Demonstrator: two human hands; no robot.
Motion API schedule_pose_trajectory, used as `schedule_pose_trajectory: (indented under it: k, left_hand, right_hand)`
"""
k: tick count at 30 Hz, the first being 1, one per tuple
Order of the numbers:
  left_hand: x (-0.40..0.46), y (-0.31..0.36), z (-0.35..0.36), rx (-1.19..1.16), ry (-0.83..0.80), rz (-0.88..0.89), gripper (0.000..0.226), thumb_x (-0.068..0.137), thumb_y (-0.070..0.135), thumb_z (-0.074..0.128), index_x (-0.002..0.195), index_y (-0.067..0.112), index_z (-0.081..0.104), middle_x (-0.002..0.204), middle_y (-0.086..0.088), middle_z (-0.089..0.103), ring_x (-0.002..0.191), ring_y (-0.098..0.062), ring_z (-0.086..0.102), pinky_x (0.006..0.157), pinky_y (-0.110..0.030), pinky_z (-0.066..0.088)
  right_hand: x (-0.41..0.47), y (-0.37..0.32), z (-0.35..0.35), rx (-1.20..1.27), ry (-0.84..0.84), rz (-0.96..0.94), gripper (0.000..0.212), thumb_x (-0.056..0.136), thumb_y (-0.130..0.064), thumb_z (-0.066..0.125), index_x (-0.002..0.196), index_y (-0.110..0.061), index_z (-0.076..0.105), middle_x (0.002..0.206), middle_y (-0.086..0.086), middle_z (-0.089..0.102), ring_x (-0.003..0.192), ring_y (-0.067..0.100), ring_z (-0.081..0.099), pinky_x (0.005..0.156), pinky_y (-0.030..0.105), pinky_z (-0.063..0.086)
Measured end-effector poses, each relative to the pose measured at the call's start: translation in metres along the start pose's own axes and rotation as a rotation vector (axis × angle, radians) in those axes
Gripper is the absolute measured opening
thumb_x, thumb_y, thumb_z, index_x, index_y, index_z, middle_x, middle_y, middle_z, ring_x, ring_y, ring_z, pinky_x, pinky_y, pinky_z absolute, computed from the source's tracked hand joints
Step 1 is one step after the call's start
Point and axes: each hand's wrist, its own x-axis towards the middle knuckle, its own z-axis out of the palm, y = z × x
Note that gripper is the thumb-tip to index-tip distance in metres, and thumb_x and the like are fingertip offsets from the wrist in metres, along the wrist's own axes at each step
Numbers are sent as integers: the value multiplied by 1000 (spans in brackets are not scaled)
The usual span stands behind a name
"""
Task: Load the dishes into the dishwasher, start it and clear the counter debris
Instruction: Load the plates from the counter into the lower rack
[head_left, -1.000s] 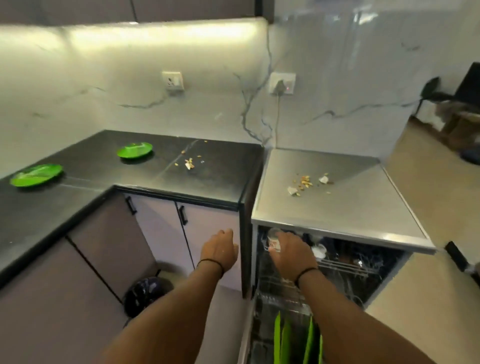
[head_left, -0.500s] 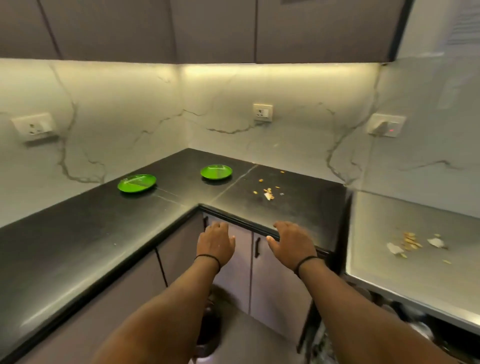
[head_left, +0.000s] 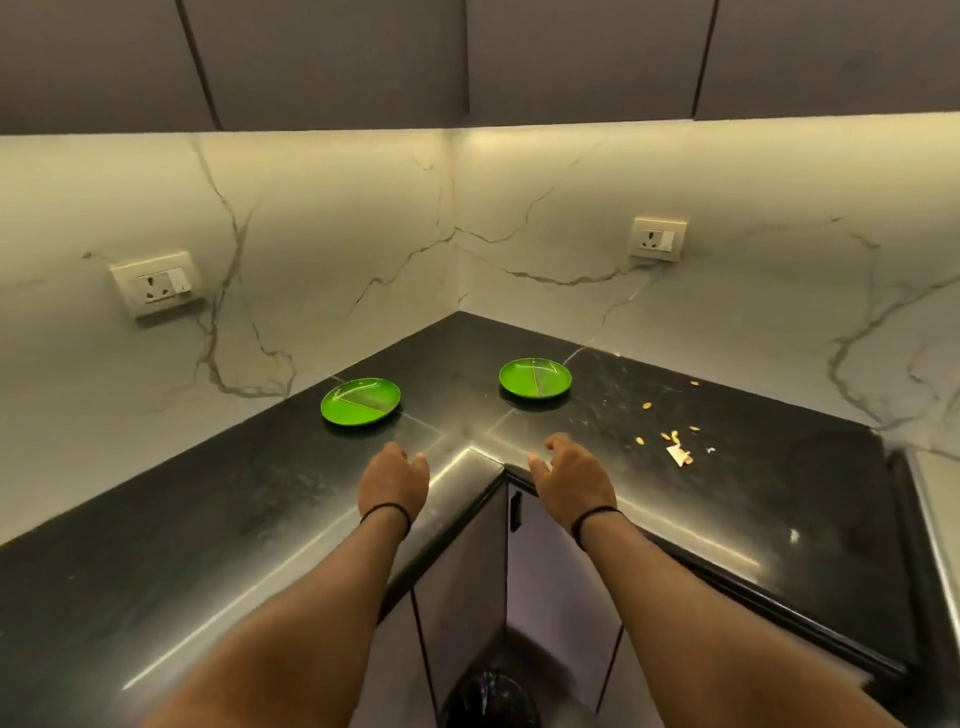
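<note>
While both arms reach forward over the inner corner of the black counter (head_left: 234, 519), the step in hand looks like fetching the last dishes for the dishwasher, which is out of view. At six o'clock, low down, a dark bin (head_left: 488, 701) sits on the floor. Nearer the middle, the left hand (head_left: 395, 480) and right hand (head_left: 569, 475) hover with fingers loosely spread, holding nothing. Beyond them lie two green plates: one (head_left: 360, 401) at eleven o'clock from the left hand, the other (head_left: 535, 377) at twelve o'clock from the right. Crumbs and scraps (head_left: 675, 447) lie at three o'clock. Next, each hand probably needs to reach on and pinch a plate rim.
</note>
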Motion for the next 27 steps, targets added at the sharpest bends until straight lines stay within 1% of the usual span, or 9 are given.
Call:
schedule_pose_trajectory:
  k: [2, 4, 7, 10, 12, 17, 20, 23, 27]
  left_hand:
    - [37, -6, 10, -187, -3, -156, 38, 90, 40, 50, 89, 4, 61, 97, -19, 67, 85, -34, 60, 71, -33, 44]
    - [75, -11, 26, -399, -5, -316, 51, 82, 48, 49, 88, -1, 63, 95, -21, 69, 81, -35, 66, 74, -38, 54]
    - [116, -7, 47, -784, -6, -529, 37, 94, 34, 50, 98, -2, 56, 95, -21, 64, 70, -29, 63, 61, -36, 55]
    - [162, -6, 70, -988, 10, -678, 36, 99, 27, 46, 122, 0, 49, 111, -25, 60, 89, -34, 65, 56, -34, 50]
    - [202, -6, 89, -1100, 61, -740, 43, 100, 26, 45, 134, -1, 42, 124, -27, 56, 107, -38, 63, 64, -36, 52]
    - [272, -16, 136, -1229, 223, -872, 49, 100, 28, 45, 139, -1, 36, 135, -26, 49, 115, -40, 58, 83, -42, 49]
    - [309, -15, 162, -1315, 324, -916, 51, 99, 29, 47, 140, -1, 37, 133, -27, 51, 115, -39, 58, 91, -44, 50]
    - [336, -15, 178, -1317, 406, -917, 50, 102, 30, 42, 142, 2, 34, 135, -26, 50, 120, -38, 56, 97, -43, 47]
    - [362, -26, 189, -1254, 385, -964, 44, 106, 18, 22, 147, 3, 25, 146, -19, 42, 132, -33, 46, 105, -40, 38]
  right_hand:
    - [31, -3, 7, 0, 0, 9, 42, 93, -40, 52, 125, -13, 54, 119, 13, 64, 109, 30, 59, 90, 37, 49]
    - [65, -1, 16, 37, -2, 60, 39, 93, -39, 52, 121, -12, 56, 115, 13, 65, 107, 31, 59, 86, 35, 47]
    - [128, 15, 40, 232, 18, 277, 38, 90, -41, 52, 104, -7, 64, 103, 13, 68, 99, 33, 62, 78, 30, 45]
    - [202, 34, 69, 616, 59, 533, 44, 85, -41, 53, 94, 1, 66, 87, 17, 69, 70, 33, 70, 61, 40, 58]
    - [260, 47, 92, 862, 26, 648, 36, 90, -30, 55, 100, 5, 61, 87, 21, 68, 57, 30, 68, 47, 34, 53]
    - [339, 80, 132, 1075, -17, 886, 42, 91, -23, 57, 122, 6, 52, 103, 28, 65, 60, 37, 67, 51, 40, 55]
    - [382, 95, 147, 1180, -48, 977, 46, 93, -23, 59, 127, 5, 46, 112, 33, 61, 81, 44, 67, 70, 50, 57]
    - [411, 98, 171, 1228, -101, 984, 36, 97, -13, 51, 125, 7, 46, 118, 33, 58, 98, 45, 64, 69, 49, 53]
    - [436, 102, 196, 1189, -125, 959, 30, 94, -3, 41, 118, 14, 49, 105, 31, 63, 76, 38, 66, 55, 39, 54]
